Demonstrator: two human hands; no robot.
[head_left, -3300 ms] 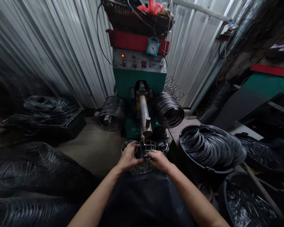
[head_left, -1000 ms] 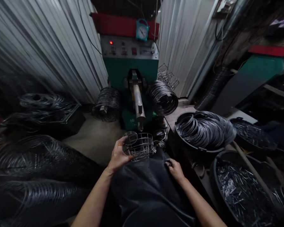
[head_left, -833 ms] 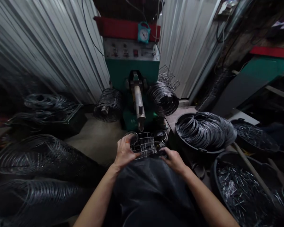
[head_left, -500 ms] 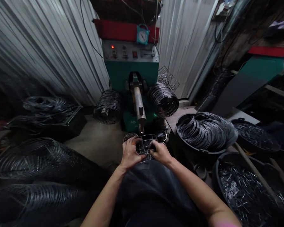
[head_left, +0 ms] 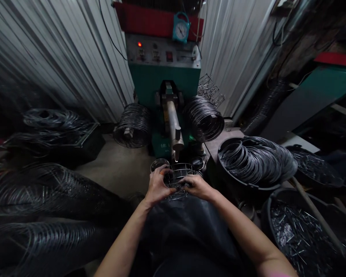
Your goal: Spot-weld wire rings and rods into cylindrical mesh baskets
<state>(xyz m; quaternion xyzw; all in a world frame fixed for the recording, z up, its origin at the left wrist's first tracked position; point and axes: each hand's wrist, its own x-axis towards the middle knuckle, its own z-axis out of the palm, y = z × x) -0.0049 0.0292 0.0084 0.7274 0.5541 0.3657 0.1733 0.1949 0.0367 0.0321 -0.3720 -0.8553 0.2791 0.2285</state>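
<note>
A round wire basket (head_left: 182,170) of thin metal rods sits between my hands, just below the tip of the welding machine's arm (head_left: 174,129). My left hand (head_left: 158,184) grips its left side, thumb toward the middle and fingers curled over the wire. From the right, my right hand (head_left: 197,186) pinches at the near right part of the basket; what its fingertips hold there is hard to make out. The green machine (head_left: 164,77) stands straight ahead, a red lamp lit on its panel.
Wire ring bundles hang left (head_left: 133,125) and right (head_left: 204,118) of the machine arm. To my right stand a tub of wire rings (head_left: 256,159) and a tub of short metal rods (head_left: 296,231). Coiled wire stacks (head_left: 46,188) lie at left. A teal clock (head_left: 181,30) hangs above the panel.
My right hand has turned flatter, its fingers reaching further left over the basket. The left hand keeps its grip. The whole view has shifted slightly.
</note>
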